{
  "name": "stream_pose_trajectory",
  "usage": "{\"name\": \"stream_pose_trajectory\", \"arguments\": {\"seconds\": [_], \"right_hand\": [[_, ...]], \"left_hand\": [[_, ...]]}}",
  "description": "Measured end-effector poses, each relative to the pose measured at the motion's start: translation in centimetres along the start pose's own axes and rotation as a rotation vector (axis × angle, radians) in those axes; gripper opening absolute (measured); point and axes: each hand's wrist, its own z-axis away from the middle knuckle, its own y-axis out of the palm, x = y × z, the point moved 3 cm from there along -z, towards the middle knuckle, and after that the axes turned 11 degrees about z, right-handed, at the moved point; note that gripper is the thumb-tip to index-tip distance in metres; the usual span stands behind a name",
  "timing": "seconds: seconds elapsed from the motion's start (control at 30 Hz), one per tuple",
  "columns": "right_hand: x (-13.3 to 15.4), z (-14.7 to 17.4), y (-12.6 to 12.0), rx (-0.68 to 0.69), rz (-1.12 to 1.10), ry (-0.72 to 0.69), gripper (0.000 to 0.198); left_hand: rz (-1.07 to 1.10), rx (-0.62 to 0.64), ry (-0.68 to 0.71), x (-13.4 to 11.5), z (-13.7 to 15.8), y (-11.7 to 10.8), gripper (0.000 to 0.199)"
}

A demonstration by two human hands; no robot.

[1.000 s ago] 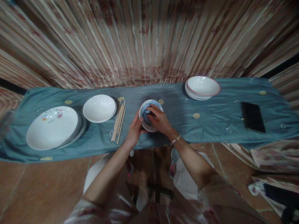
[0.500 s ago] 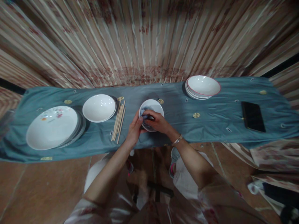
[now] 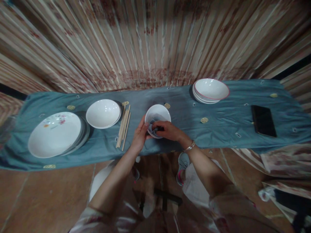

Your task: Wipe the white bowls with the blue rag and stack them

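Observation:
A small white bowl [image 3: 158, 110] is tilted toward me over the middle of the cloth-covered table. My left hand [image 3: 140, 132] grips its left side, thumb over the rim and fingers underneath. Inside the bowl, my right hand [image 3: 167, 130] is closed on a bluish-grey cloth [image 3: 152, 122], pressing it against the inner wall. The fingertips and part of the cloth are hidden. Several wooden chopsticks [image 3: 124, 127] lie just left of my left hand.
To the left stand stacked white bowls [image 3: 103, 113] and a stack of flowered plates [image 3: 55, 136]. Bowls with a red rim [image 3: 211, 89] are stacked at the back right. A black phone [image 3: 263, 120] lies on the blue tablecloth [image 3: 225, 126]. A pleated curtain [image 3: 155, 48] hangs behind.
My right hand has shifted slightly right and down inside the bowl with the cloth, uncovering more of the bowl's far inner wall. The left hand keeps its hold.

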Motion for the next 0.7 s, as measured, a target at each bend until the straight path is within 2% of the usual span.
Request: {"name": "stream_pose_trajectory", "arguments": {"seconds": [0.17,0.37,0.53,0.7], "right_hand": [[0.1,0.5,-0.2,-0.011,0.249,0.037,0.024],[-0.1,0.8,-0.1,-0.142,0.489,0.053,0.026],[-0.7,0.5,-0.1,-0.291,0.489,0.031,0.030],[-1.7,-0.1,0.1,-0.443,0.353,0.019,0.031]], "left_hand": [[-0.010,-0.025,-0.015,0.0,0.0,-0.1,0.079],[-0.036,-0.041,-0.021,0.0,0.1,-0.2,0.082],[-0.015,-0.048,-0.019,0.2,0.1,-0.4,0.082],[0.017,-0.088,-0.034,0.2,0.0,-0.4,0.080]]}}
